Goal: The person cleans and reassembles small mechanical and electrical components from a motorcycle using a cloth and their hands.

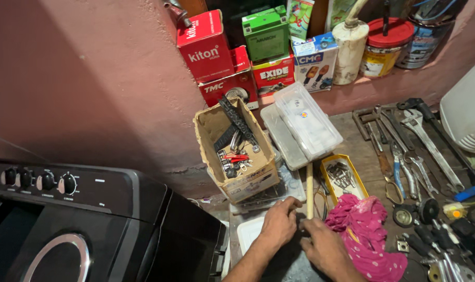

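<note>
Workbench [362, 172] strewn with tools below pink wall [91, 78].

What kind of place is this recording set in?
Probably a small repair workshop, perhaps for motorbikes. Spanners and pliers lie spread on the bench, boxed spare parts line the ledge, and a cardboard box of loose hardware stands beyond the left hand and right hand.

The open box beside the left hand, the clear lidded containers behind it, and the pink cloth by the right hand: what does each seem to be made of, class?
Open box: brown corrugated cardboard, matt, with worn, frayed flaps.
Clear containers: probably hard plastic, translucent and glossy, contents showing through.
Pink cloth: soft woven fabric, crumpled into folds, with a small pale pattern.
</note>
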